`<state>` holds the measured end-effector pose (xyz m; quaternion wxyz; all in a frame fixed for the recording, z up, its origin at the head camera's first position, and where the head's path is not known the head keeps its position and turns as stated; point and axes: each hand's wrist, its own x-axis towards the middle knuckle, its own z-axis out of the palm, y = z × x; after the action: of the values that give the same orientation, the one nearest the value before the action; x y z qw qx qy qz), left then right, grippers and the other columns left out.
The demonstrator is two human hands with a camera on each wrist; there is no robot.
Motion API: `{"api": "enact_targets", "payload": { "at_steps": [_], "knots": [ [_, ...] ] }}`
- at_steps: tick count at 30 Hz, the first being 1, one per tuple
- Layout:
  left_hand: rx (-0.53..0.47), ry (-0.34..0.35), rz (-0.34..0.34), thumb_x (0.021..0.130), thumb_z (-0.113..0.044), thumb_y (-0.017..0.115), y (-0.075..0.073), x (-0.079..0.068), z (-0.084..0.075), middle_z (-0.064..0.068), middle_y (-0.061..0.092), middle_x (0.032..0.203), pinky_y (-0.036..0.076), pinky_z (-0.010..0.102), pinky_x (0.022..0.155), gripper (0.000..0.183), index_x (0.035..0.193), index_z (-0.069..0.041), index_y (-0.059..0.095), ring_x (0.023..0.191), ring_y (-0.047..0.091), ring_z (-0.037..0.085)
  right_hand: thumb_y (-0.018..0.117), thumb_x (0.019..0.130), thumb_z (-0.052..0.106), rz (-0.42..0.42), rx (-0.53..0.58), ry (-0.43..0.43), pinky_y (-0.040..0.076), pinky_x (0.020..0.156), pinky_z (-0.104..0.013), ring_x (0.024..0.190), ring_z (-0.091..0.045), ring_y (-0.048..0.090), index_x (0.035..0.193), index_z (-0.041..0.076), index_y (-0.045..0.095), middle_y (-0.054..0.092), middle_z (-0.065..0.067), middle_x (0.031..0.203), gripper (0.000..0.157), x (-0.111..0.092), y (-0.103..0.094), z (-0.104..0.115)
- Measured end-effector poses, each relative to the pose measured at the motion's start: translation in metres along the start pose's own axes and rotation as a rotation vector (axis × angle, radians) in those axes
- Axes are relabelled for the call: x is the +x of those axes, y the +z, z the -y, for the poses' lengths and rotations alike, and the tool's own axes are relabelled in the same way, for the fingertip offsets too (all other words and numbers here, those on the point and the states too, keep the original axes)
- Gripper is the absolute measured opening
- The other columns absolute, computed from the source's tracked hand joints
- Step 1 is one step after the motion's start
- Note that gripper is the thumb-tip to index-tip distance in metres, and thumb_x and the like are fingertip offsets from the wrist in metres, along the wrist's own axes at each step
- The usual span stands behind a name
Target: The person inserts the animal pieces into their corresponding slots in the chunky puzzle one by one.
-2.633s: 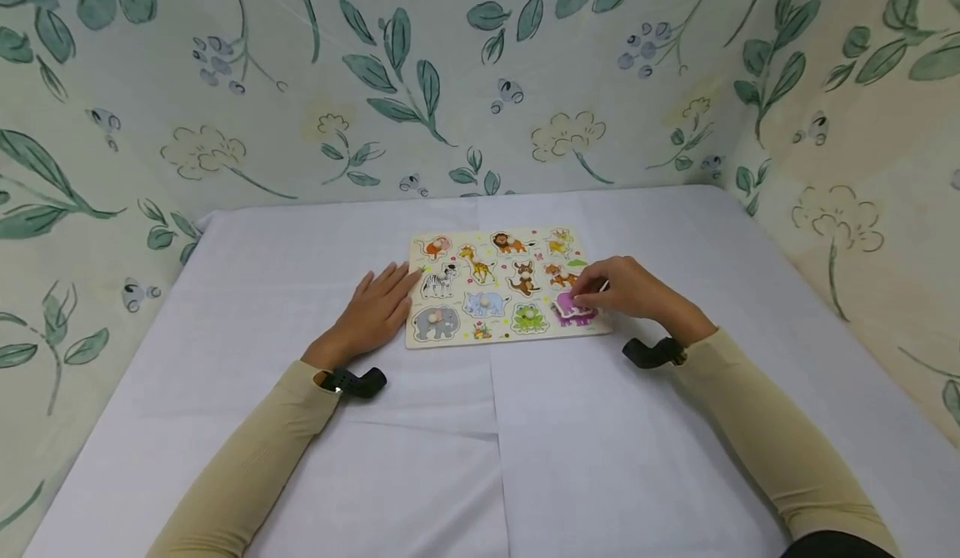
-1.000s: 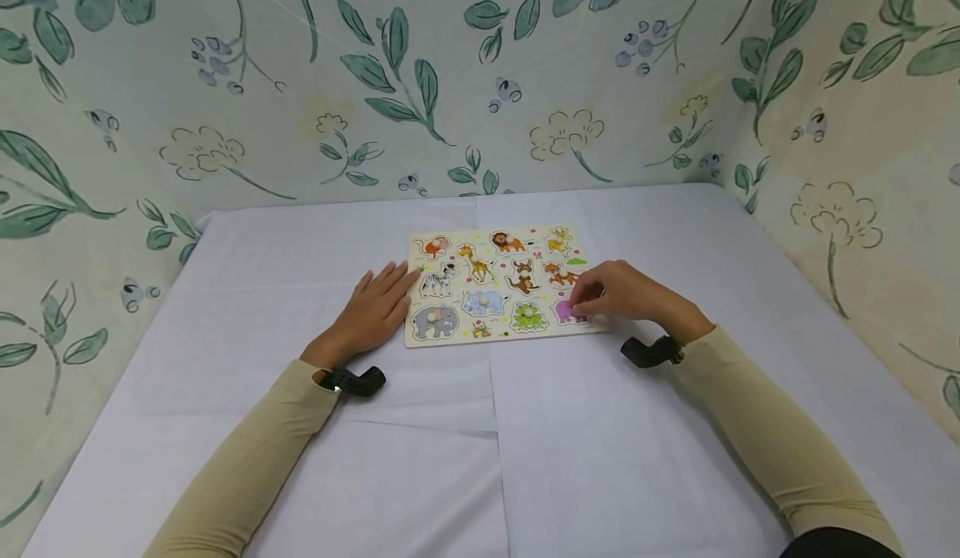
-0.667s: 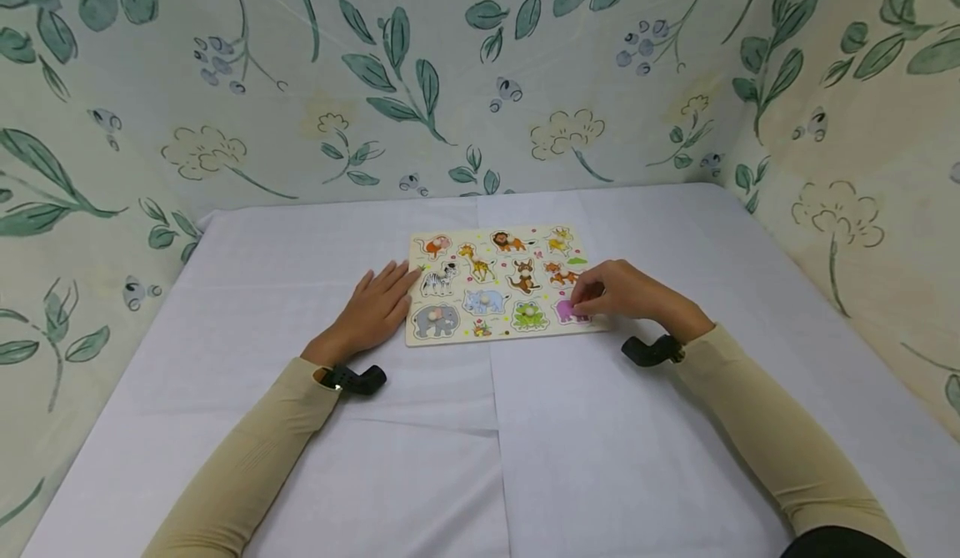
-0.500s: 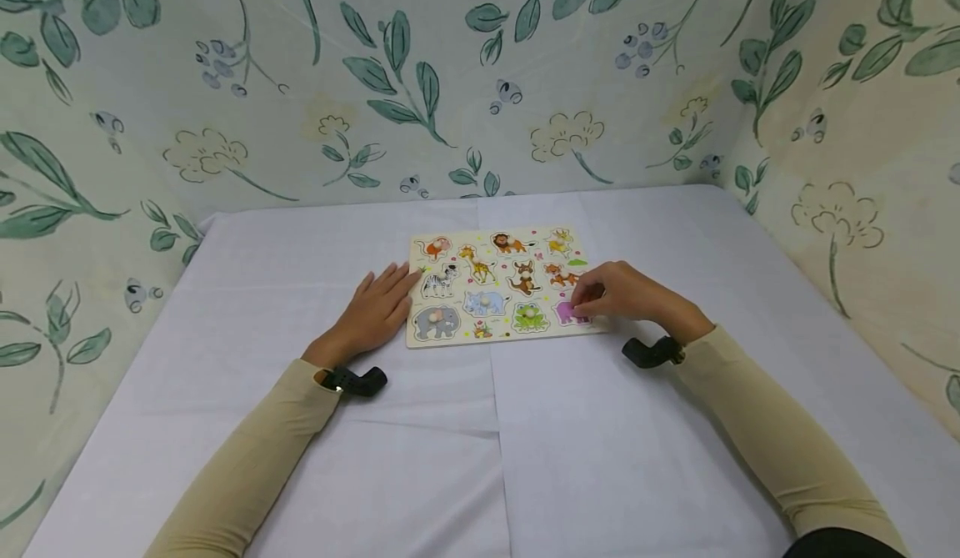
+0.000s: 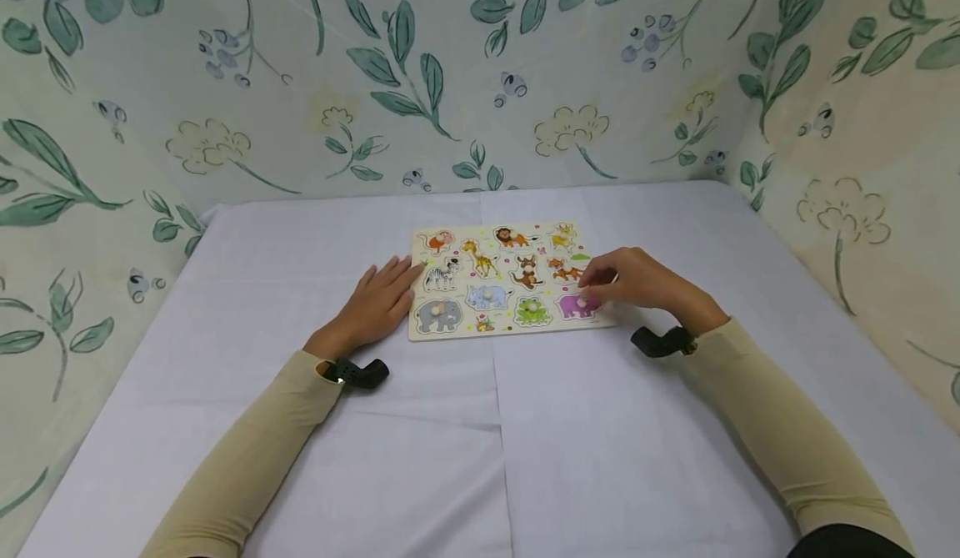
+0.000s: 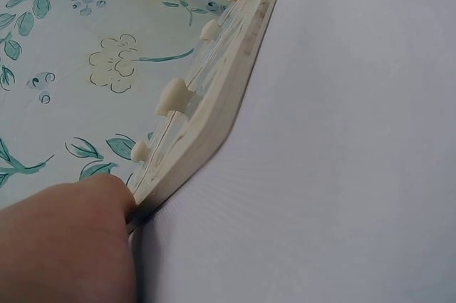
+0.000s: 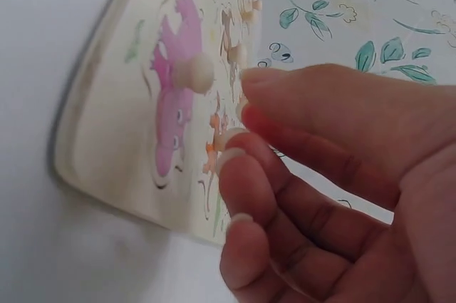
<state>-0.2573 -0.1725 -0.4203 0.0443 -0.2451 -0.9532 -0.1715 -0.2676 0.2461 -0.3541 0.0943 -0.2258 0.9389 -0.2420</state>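
Note:
A wooden knob puzzle board (image 5: 470,235) with animal pieces lies on the white cloth. At its left edge rests my left hand (image 5: 375,304), fingers straight and touching the board; in the left wrist view this hand (image 6: 64,246) meets the board's edge. The purple hippo piece (image 5: 576,308) sits in its recess at the near right corner. My right hand (image 5: 633,279) hovers just beside it. Seen from the right wrist, the fingers are loosely bent and hold nothing, with a gap between the thumb and the hippo's knob (image 7: 194,73).
Other pieces sit in the board, among them the grey elephant (image 5: 438,316), green frog (image 5: 532,312), zebra (image 5: 441,274) and lion (image 5: 512,238). A white cloth (image 5: 420,458) covers the table. Leaf-patterned fabric (image 5: 420,82) hangs behind and at the sides.
The hippo piece, earlier tilted over its recess in my right fingers, went down into it. The right hand has since let go and shifted slightly right. My left hand stays on the board.

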Motion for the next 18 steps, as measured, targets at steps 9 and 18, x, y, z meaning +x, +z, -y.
{"api": "enact_targets", "payload": {
  "at_steps": [9,18],
  "knots": [
    [-0.021,-0.003,-0.002,0.104,-0.028,0.035,-0.0007,0.0026,0.0028,0.01,0.025,0.158,0.005,0.056,0.116,0.05,0.152,-0.013,0.032,0.147,0.014,0.031,0.071,0.089,0.018,-0.07,0.003,-0.003,0.05,0.077,-0.035,0.086,-0.022,0.056,0.1,0.01,0.075,0.07,-0.003,0.098,0.014,-0.0019,-0.0085,0.0038],
    [-0.041,-0.016,0.016,0.103,-0.027,0.038,-0.0042,-0.0009,0.0009,0.013,0.028,0.156,0.007,0.057,0.115,0.051,0.151,-0.009,0.034,0.146,0.017,0.034,0.067,0.092,0.021,-0.143,-0.014,-0.018,0.049,0.074,-0.034,0.086,-0.021,0.057,0.102,0.008,0.073,0.069,-0.004,0.095,0.017,-0.004,-0.0102,0.0]
  ]
}}
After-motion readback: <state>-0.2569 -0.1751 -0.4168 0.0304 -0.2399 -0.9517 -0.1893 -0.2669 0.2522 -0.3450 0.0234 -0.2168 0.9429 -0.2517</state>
